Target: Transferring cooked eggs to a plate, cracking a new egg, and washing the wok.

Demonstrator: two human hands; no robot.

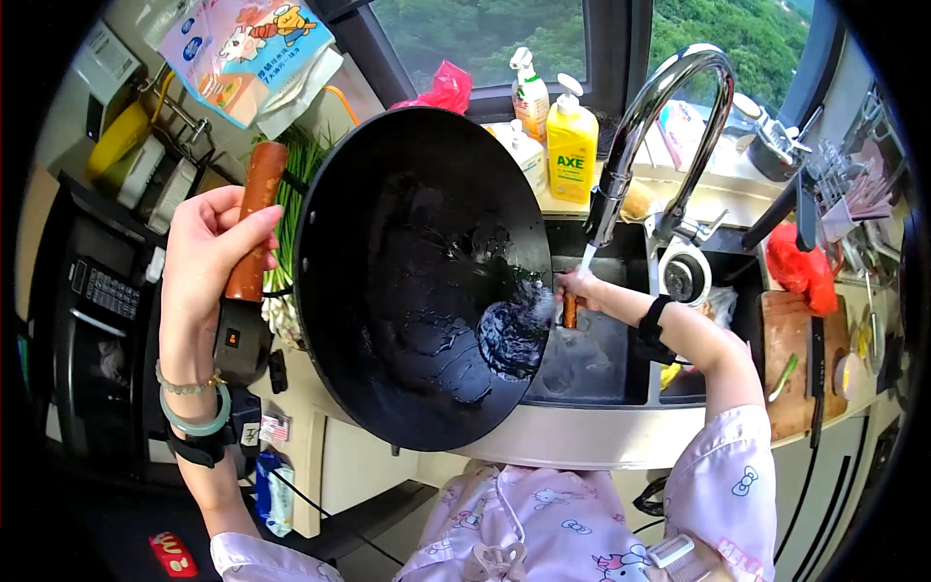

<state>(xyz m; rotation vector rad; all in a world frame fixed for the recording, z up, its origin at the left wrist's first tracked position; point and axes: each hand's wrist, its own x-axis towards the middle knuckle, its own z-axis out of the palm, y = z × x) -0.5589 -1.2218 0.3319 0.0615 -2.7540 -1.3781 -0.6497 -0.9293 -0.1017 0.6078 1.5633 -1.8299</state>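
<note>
A large black wok (407, 276) is tilted over the left sink basin (589, 364), its right rim lower, with a pool of water (513, 338) inside near that rim. Raised at the left, my left hand (207, 240) grips one of its wooden handles (263, 171), thumb across the front. My right hand (580, 285) is down in the basin at the opposite wooden handle (570, 314), fingers partly hidden. From the chrome gooseneck faucet (604, 204), a stream of water (587, 258) falls onto or just beside my right hand.
Behind the sink stand a yellow AXE pump bottle (572, 149) and a white spray bottle (530, 98). Green onions (287, 254) lie left of the wok. To the right are a wooden cutting board (785, 364), a black knife (817, 378) and a red plastic bag (800, 265).
</note>
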